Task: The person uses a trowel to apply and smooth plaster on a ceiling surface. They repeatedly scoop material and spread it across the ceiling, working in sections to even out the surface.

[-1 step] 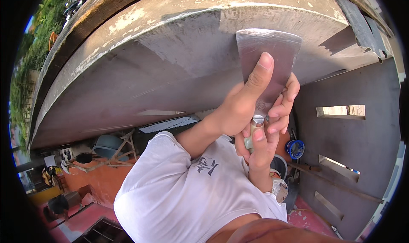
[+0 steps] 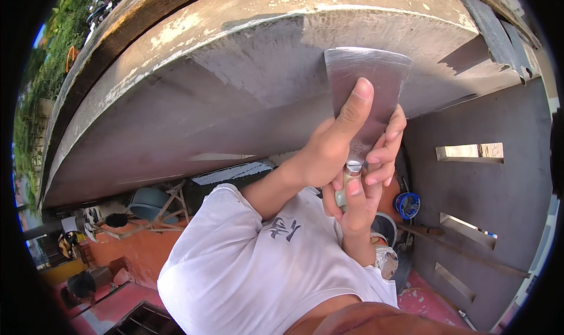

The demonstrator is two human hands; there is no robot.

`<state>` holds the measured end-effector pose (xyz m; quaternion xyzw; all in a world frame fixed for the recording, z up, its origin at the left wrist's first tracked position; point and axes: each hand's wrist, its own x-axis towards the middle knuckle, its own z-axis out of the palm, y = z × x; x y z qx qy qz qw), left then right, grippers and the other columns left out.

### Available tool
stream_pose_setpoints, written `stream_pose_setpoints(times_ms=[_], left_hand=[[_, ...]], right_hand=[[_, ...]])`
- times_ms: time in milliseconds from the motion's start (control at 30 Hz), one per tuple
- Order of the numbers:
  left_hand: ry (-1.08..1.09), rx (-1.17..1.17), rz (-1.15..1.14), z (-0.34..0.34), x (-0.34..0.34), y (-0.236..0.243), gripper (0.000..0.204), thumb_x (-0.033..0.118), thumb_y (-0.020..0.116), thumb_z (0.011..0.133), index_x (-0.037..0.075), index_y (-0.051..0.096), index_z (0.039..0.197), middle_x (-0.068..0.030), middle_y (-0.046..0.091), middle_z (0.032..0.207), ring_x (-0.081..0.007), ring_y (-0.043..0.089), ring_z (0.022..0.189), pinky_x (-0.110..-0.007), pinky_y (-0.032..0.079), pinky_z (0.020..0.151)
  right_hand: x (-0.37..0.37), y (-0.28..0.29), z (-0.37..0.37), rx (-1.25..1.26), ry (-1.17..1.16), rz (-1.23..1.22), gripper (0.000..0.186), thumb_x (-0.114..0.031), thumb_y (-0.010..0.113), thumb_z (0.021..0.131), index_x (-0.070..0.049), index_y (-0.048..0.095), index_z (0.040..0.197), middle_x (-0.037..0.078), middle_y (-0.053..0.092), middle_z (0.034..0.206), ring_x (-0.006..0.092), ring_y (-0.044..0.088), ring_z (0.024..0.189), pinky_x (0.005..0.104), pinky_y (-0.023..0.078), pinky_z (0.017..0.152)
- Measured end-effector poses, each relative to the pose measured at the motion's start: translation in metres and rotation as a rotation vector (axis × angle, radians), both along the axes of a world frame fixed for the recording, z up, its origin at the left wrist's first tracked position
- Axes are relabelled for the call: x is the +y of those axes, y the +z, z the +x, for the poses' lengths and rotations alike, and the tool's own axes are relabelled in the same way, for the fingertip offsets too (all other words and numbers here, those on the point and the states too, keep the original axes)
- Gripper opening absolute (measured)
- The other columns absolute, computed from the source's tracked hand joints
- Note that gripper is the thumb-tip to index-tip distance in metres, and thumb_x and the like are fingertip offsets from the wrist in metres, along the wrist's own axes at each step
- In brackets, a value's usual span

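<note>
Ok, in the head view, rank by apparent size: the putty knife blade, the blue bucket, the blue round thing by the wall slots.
1. Putty knife blade, though it is nearest the camera.
2. Blue bucket.
3. Blue round thing.
Both hands grip the knife.

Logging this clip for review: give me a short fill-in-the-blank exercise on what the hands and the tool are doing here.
1. Both hands grip one metal ____, a wide putty knife.
2. The left hand lays its ____ flat along the blade.
3. The right hand wraps the tool's ____, below the blade.
4. The blade lies against the grey plastered ____ overhead.

Missing words: scraper; thumb; handle; ceiling
</note>
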<state>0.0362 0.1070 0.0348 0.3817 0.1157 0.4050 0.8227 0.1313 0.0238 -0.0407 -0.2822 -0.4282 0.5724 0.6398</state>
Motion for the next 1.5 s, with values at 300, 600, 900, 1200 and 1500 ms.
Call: stream_pose_setpoints(times_ms=[300,600,900,1200,1500], left_hand=[[-0.147,-0.110,0.072,-0.001,0.019,0.021,0.069,0.076,0.024,0.093,0.009,0.036,0.081,-0.0002,0.038,0.064,-0.0108,0.043,0.053,-0.024,0.040,0.052],[-0.183,-0.137,0.083,-0.002,0.023,0.022,0.070,0.077,0.022,0.091,0.009,0.035,0.081,0.0009,0.035,0.064,-0.0093,0.041,0.052,-0.023,0.037,0.049],[-0.185,-0.136,0.063,-0.004,0.019,0.030,0.071,0.078,0.019,0.091,0.009,0.034,0.080,0.0001,0.036,0.063,-0.0101,0.039,0.051,-0.024,0.036,0.049],[-0.203,-0.137,0.062,-0.010,0.017,0.031,0.074,0.080,0.019,0.089,0.009,0.034,0.080,-0.0002,0.037,0.063,-0.0103,0.040,0.052,-0.024,0.036,0.049],[-0.182,-0.086,0.073,-0.016,0.016,0.018,0.073,0.080,0.019,0.089,0.009,0.034,0.080,0.0006,0.037,0.062,-0.0101,0.041,0.052,-0.024,0.038,0.050]], right_hand=[[0.015,0.002,-0.002,-0.119,-0.159,0.137,0.028,-0.020,0.056,0.095,-0.002,0.043,0.112,0.020,0.024,0.147,0.0272,0.029,0.136,0.0446,0.029,0.110],[0.013,0.025,-0.011,-0.170,-0.325,0.131,0.026,-0.020,0.058,0.091,-0.006,0.042,0.106,0.015,0.036,0.134,0.0290,0.025,0.140,0.0471,0.023,0.113],[0.011,0.034,-0.012,-0.134,-0.287,0.161,0.021,-0.015,0.058,0.091,-0.005,0.043,0.102,0.019,0.035,0.135,0.0305,0.022,0.140,0.0492,0.020,0.114],[0.013,0.041,-0.021,-0.138,-0.327,0.199,0.026,-0.016,0.058,0.089,-0.008,0.041,0.106,0.017,0.034,0.131,0.0291,0.023,0.139,0.0473,0.020,0.114],[0.005,0.032,-0.027,-0.115,-0.309,0.103,0.022,-0.012,0.055,0.089,-0.008,0.039,0.102,0.015,0.034,0.124,0.0236,0.031,0.128,0.0469,0.028,0.108]])
